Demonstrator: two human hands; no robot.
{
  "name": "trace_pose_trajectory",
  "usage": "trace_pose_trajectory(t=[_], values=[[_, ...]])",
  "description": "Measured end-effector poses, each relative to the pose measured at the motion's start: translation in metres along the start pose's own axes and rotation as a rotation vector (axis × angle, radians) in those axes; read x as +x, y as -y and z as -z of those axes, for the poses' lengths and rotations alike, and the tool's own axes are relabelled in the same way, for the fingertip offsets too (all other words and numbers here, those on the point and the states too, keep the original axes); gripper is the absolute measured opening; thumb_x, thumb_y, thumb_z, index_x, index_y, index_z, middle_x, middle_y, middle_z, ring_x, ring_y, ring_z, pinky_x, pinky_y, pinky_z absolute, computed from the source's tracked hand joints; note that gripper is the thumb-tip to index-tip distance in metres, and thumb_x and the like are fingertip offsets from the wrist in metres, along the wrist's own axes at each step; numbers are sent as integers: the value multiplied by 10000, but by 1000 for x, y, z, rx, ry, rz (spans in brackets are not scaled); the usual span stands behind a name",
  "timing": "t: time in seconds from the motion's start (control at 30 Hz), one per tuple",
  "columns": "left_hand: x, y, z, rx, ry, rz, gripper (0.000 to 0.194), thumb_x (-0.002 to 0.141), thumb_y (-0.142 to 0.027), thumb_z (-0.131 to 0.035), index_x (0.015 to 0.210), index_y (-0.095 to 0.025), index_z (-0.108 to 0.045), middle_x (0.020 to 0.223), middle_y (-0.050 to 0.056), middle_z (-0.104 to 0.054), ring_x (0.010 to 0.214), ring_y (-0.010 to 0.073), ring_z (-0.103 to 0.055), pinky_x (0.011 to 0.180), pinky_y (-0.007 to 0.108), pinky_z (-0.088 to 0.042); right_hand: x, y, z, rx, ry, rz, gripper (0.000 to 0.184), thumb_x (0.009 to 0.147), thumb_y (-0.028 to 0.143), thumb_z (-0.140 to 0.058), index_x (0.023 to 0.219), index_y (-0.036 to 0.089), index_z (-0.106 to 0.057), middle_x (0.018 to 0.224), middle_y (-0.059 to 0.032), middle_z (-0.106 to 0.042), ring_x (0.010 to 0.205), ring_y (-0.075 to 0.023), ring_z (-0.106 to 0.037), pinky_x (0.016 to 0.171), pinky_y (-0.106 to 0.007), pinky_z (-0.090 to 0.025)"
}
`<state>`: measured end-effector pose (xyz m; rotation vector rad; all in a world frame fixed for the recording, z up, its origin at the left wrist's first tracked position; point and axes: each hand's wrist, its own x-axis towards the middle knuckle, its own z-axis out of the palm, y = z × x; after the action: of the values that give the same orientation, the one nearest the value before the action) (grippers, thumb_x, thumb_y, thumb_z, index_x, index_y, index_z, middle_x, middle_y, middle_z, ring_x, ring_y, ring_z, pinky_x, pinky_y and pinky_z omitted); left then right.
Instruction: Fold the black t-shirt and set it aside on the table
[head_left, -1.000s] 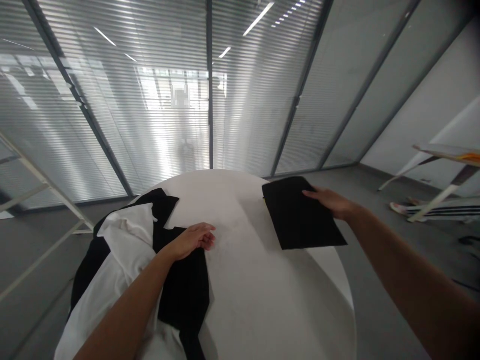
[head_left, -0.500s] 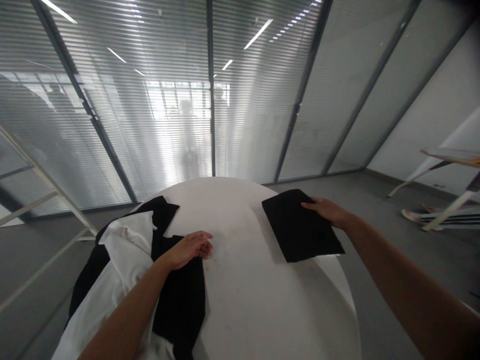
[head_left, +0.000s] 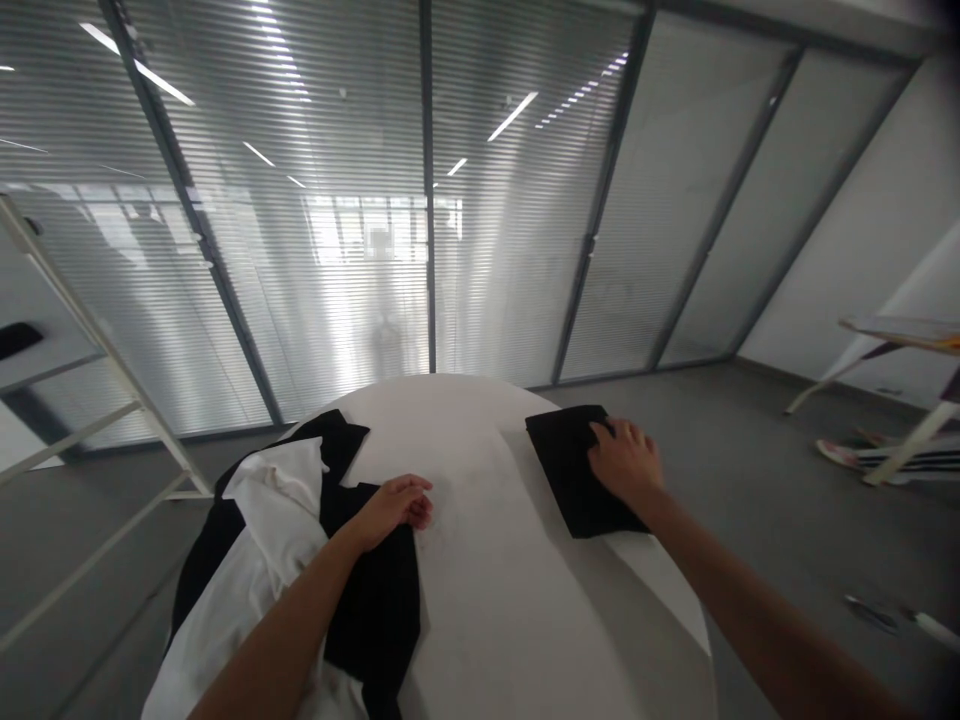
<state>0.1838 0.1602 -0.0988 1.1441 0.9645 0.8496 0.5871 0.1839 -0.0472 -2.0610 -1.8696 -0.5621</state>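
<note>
A folded black garment (head_left: 566, 470) lies on the right side of the round white table (head_left: 487, 600). My right hand (head_left: 626, 462) rests on top of its right part, thumb apart and fingers slightly bent, pressing on the cloth without gripping it. At the table's left, my left hand (head_left: 396, 512) hovers by the edge of a loose black garment (head_left: 379, 610). Its fingers are loosely curled and hold nothing. Under my left forearm, a crumpled white garment (head_left: 274, 520) lies over the black cloth.
Blind-covered glass panels (head_left: 510, 250) stand behind the table. A pale metal frame (head_left: 112, 350) is on the left. To the right, another table (head_left: 900, 335) stands near a person's striped trouser leg and shoe (head_left: 862, 455).
My right hand has gone from holding the folded garment's right edge to lying on top of it. My left hand has barely moved. The view has tilted up slightly.
</note>
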Motion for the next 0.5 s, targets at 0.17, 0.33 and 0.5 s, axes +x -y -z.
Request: trace_pose_trajectory(t=[0.17,0.33,0.5], values=[[-10,-7,-20,283,-138,-62,271,799,-393,-576,934,-159,-598,746,25,-635,622,143,-604,590,280,-460,-26,61,20,234,194,161,384,919,274,-448,1250,182,-619,1258,-132,-621,1167,-262,-548,1002,-387,-401],[-68,-32,-23,935,-266,-300,268,885,-285,-442,1023,-192,-652,950,68,-687,908,197,-630,841,332,-462,-77,133,28,477,313,338,371,918,282,-450,1231,188,-624,1198,-94,-643,1089,-212,-587,974,-314,-412],[-124,-24,25,1513,-733,-97,399,903,-372,-460,1220,-194,-624,1185,151,-612,1105,355,-551,906,522,-421,-114,173,23,450,292,341,313,905,259,-472,1165,219,-642,1149,-91,-638,1076,-245,-553,930,-357,-391]])
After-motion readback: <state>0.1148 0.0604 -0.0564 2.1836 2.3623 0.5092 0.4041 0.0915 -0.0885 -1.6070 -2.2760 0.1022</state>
